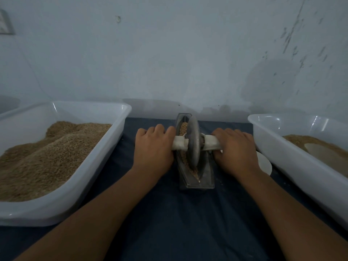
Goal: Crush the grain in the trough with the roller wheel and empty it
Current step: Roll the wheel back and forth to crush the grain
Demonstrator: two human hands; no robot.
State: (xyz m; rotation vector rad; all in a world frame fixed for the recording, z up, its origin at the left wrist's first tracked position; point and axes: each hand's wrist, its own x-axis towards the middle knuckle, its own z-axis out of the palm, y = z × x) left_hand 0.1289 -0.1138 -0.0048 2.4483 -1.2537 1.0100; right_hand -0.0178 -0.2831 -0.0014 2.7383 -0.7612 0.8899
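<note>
Both hands, left (153,147) and right (235,149), grip the wheel (194,143) axle in the trough (207,174); tubs (120,117) probably crowd each outer side.

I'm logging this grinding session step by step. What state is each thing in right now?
Left hand: grips the left handle.
Right hand: grips the right handle.
Roller wheel: upright in the trough, on the grain.
Trough: on the blue cloth, holding grain, not yet emptied.
Grain in trough: partly crushed, along the wheel.
Left tub: heaped with grain.
Right tub: partly filled.
</note>
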